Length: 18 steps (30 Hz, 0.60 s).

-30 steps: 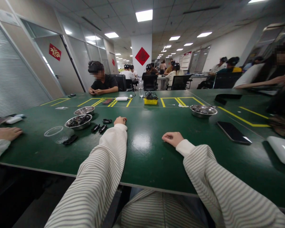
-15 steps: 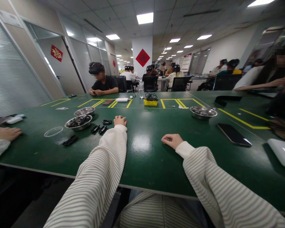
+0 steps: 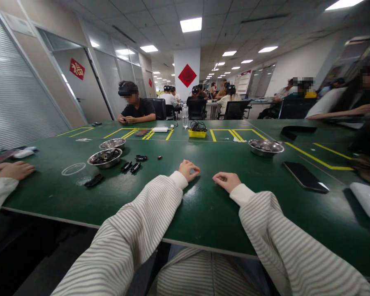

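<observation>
My left hand (image 3: 189, 170) is over the green table in front of me, its fingers bent and a little apart, with nothing visible held in them. An orange-red spot shows at its fingertips. A short gap to the right, my right hand (image 3: 227, 181) rests low over the table, thumb and fingers pressed together; whatever they may hold is hidden. On the table left of my left hand lies a small red piece (image 3: 159, 157). Beyond it are several black plastic parts (image 3: 135, 167), and another black part (image 3: 94, 181) lies nearer me.
At left stand a metal bowl of dark parts (image 3: 105, 163), a second bowl (image 3: 112, 144) and a clear plastic cup (image 3: 74, 169). To the right are another metal bowl (image 3: 266, 153), a phone (image 3: 306, 176) and a white case (image 3: 366, 199). A co-worker's hand (image 3: 18, 169) rests at far left.
My left hand has moved right and nearer to me, towards my right hand. The small red piece now shows on the table where that hand was. My right hand has barely moved.
</observation>
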Tool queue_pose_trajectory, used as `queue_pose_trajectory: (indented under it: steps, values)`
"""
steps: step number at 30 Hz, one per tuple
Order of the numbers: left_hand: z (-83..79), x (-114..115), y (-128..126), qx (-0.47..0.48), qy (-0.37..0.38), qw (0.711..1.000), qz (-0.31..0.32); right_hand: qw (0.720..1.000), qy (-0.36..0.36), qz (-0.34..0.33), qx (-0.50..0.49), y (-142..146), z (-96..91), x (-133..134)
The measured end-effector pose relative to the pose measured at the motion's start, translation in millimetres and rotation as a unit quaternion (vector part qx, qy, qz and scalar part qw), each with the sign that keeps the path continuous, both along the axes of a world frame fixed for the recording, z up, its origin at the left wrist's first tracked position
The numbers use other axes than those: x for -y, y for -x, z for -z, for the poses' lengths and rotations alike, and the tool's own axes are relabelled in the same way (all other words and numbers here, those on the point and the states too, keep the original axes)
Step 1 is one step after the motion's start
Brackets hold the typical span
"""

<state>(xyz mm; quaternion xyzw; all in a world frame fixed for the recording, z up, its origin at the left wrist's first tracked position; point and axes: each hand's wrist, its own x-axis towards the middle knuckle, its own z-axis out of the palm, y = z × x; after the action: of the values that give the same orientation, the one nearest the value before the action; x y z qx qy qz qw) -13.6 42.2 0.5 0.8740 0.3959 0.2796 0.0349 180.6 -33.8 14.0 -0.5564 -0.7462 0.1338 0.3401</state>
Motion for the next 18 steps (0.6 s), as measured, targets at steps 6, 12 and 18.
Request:
queue_pose_trajectory:
  steps: [6, 12, 18]
  values:
    - [0.9, 46, -44, -0.026, 0.022, 0.99, 0.138, 0.998, -0.04, 0.045, -0.013, -3, 0.6, -2]
    - [-6.1, 20, -23, 0.009, 0.007, 0.999, 0.038, 0.999, -0.028, 0.03, -0.025, -6, -0.6, -3]
    - [-2.2, -44, 61, 0.033, 0.006, 0.939, -0.342, 0.998, 0.033, -0.057, 0.015, -12, -1.6, -2]
